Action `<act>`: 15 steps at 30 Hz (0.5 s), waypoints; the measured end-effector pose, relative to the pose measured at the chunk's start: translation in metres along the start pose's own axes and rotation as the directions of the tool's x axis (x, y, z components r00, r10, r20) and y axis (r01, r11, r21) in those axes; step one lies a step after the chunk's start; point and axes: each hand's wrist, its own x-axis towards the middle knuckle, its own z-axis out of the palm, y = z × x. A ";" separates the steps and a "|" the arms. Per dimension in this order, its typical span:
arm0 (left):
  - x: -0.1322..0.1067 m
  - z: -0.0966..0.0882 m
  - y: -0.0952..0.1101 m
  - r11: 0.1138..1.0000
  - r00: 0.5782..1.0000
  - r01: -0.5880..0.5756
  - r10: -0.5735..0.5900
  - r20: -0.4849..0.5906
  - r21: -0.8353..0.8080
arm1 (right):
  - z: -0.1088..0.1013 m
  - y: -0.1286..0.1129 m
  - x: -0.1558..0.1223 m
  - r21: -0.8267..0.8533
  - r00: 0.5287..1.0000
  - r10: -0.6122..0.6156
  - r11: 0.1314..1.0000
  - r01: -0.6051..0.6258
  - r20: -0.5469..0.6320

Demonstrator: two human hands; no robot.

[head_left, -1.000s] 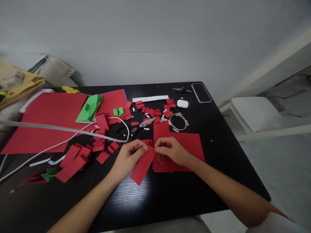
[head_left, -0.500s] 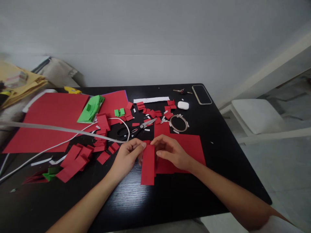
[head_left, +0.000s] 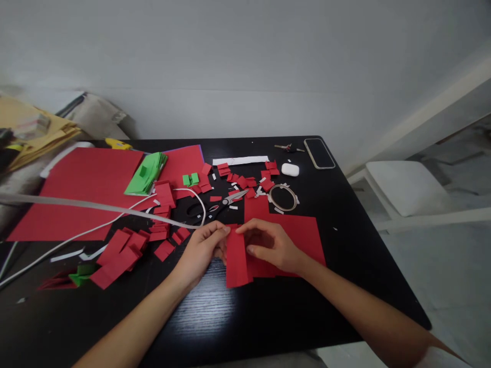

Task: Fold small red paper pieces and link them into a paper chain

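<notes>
The left hand [head_left: 203,249] pinched the upper left edge of a red paper strip [head_left: 236,261] between thumb and fingertips, and the right hand [head_left: 273,248] was closed on the strip's upper right edge, index finger curled over the top, so both hands grasped the same piece. The strip lay near the front middle of the black worktop [head_left: 268,317], its long side pointing towards the person, and its right edge overlapped a larger red sheet [head_left: 305,235] that lay flat under the right hand. Just behind the hands lay a pair of black-handled scissors [head_left: 218,203], blades pointing right, with a ring of tape [head_left: 283,197] beside them and small red cuttings [head_left: 241,180] scattered between. Farther back sat a white strip of paper [head_left: 240,160], a white earbud case [head_left: 290,169], a phone [head_left: 319,153] face up and some keys [head_left: 287,147]. To the left were a heap of folded red pieces [head_left: 123,249], a stack of green paper [head_left: 148,173] and a big red sheet [head_left: 76,197], which a long white band [head_left: 95,207] crossed. A white chair [head_left: 406,186] stood off the worktop's right side.
</notes>
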 end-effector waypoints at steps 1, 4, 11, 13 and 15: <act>0.000 0.000 0.000 1.000 1.000 0.005 -0.005 0.001 0.001 | 0.000 0.000 0.000 -0.002 1.000 0.003 1.000 -0.003 0.001; -0.001 0.001 -0.001 1.000 1.000 0.025 -0.025 0.012 0.007 | 0.003 0.000 0.000 -0.004 1.000 0.021 1.000 -0.021 -0.022; -0.001 0.000 -0.002 0.996 0.997 0.077 -0.077 0.002 0.036 | 0.004 0.005 0.004 -0.083 0.990 -0.006 0.997 -0.006 -0.144; 0.000 0.000 -0.003 0.995 0.997 0.072 -0.073 0.013 0.075 | 0.002 0.005 0.005 -0.165 0.986 -0.066 0.985 0.039 -0.155; 0.001 -0.001 -0.004 0.987 0.998 0.041 -0.049 0.046 0.156 | 0.001 0.003 0.005 -0.215 0.977 -0.115 0.974 0.075 -0.177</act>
